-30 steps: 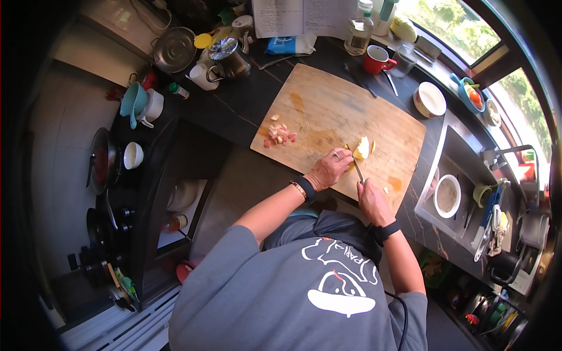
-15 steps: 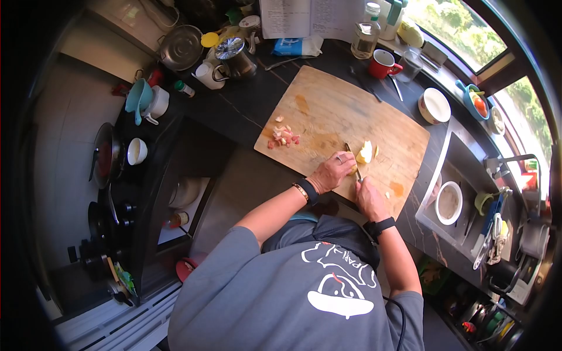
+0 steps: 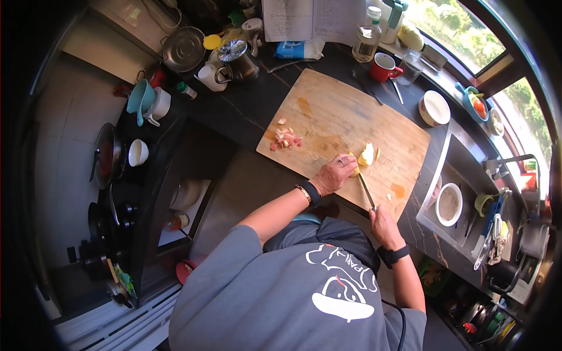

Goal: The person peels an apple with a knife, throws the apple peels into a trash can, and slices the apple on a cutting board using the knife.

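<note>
My left hand (image 3: 336,174) is closed on a yellowish piece of food (image 3: 354,171) near the front edge of the wooden cutting board (image 3: 345,105). In my right hand (image 3: 384,226), at the board's front right, is the handle of a knife (image 3: 366,192); its blade points up-left, its tip beside the piece under my left fingers. Just beyond lie a pale yellow chunk (image 3: 366,154) and a thin yellow slice (image 3: 378,153). A small pile of pinkish chopped pieces (image 3: 285,138) rests on the board's left side. A tiny pale bit (image 3: 389,197) is near the right hand.
Behind the board are a metal pot (image 3: 239,61), a blue packet (image 3: 298,49), a glass bottle (image 3: 366,42) and a red mug (image 3: 383,68). To the right are a white bowl (image 3: 434,109) and a sink (image 3: 430,202) holding another bowl. A pan (image 3: 108,155) is at left.
My right hand has drawn back toward the lower right with the knife, and more of the blade shows. My left hand stays at the yellowish piece.
</note>
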Demonstrator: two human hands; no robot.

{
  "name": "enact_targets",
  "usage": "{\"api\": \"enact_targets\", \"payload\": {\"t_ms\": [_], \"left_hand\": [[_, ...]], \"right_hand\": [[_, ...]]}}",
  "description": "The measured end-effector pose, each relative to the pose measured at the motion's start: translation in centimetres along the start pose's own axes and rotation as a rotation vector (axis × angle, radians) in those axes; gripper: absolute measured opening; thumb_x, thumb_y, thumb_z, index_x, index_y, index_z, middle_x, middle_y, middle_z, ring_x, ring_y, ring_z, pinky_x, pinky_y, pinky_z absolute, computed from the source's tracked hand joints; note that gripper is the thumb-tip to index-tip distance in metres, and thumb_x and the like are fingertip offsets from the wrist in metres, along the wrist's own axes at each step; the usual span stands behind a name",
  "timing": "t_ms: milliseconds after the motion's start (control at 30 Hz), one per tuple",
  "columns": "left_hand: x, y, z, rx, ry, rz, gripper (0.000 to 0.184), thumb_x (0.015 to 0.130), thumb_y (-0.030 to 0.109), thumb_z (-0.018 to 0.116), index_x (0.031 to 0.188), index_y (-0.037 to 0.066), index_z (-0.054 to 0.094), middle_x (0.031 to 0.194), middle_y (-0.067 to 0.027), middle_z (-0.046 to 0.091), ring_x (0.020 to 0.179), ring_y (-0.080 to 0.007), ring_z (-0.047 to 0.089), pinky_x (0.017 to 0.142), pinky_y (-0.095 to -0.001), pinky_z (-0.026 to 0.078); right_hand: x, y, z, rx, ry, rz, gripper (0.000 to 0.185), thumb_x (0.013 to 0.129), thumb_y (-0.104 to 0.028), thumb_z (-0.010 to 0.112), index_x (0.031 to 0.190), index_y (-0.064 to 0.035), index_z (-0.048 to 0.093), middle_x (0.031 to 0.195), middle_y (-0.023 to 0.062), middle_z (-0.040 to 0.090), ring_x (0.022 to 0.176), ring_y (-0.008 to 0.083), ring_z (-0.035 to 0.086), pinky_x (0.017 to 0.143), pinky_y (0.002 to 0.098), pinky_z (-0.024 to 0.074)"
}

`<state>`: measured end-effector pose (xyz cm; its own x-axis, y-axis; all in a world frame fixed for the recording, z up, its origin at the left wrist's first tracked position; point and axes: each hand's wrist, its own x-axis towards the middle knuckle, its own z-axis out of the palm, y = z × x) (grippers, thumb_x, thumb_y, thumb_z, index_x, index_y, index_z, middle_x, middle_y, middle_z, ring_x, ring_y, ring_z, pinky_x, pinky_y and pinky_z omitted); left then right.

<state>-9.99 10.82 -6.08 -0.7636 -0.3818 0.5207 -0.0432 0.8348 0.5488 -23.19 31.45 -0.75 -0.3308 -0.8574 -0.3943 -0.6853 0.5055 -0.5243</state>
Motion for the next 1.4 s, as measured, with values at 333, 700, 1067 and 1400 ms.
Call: {"api": "enact_targets", "payload": {"t_ms": [333, 700, 1067, 1400], "left_hand": [[0.0, -0.4, 0.0, 0.023, 0.008, 0.034, 0.025, 0.077, 0.004, 0.066, 0.101, 0.000, 0.058, 0.105, -0.0131, 0.057, 0.104, -0.0326, 0.056, 0.091, -0.0380, 0.046], [-0.1, -0.4, 0.2, 0.001, 0.027, 0.035, 0.024, 0.078, 0.005, 0.066, 0.100, 0.000, 0.058, 0.106, -0.0132, 0.058, 0.103, -0.0324, 0.056, 0.091, -0.0380, 0.046], [0.0, -0.3, 0.1, -0.002, 0.014, 0.024, 0.025, 0.078, 0.005, 0.065, 0.102, 0.002, 0.058, 0.106, -0.0128, 0.058, 0.104, -0.0312, 0.056, 0.092, -0.0376, 0.046], [0.0, -0.3, 0.2, 0.006, 0.039, 0.023, 0.025, 0.078, 0.004, 0.064, 0.102, 0.001, 0.058, 0.104, -0.0128, 0.058, 0.103, -0.0316, 0.056, 0.091, -0.0381, 0.046]], "right_hand": [[1.8, -2.1, -0.2, 0.033, 0.178, -0.159, 0.026, 0.096, -0.022, 0.048, 0.089, 0.0019, 0.043, 0.073, 0.0300, 0.058, 0.070, 0.0496, 0.056, 0.060, 0.0533, 0.0434], [2.7, -3.2, -0.5, -0.001, 0.140, -0.151, 0.029, 0.097, -0.024, 0.047, 0.088, 0.0028, 0.043, 0.069, 0.0314, 0.057, 0.068, 0.0496, 0.057, 0.059, 0.0536, 0.0433], [5.5, -5.0, 0.1, -0.046, 0.109, -0.060, 0.031, 0.098, -0.026, 0.042, 0.089, 0.0036, 0.044, 0.072, 0.0318, 0.057, 0.069, 0.0488, 0.057, 0.061, 0.0534, 0.0439], [5.6, -2.4, 2.0, -0.058, 0.135, -0.086, 0.029, 0.096, -0.027, 0.045, 0.091, 0.0020, 0.045, 0.073, 0.0303, 0.060, 0.071, 0.0469, 0.060, 0.063, 0.0531, 0.0466]]}}
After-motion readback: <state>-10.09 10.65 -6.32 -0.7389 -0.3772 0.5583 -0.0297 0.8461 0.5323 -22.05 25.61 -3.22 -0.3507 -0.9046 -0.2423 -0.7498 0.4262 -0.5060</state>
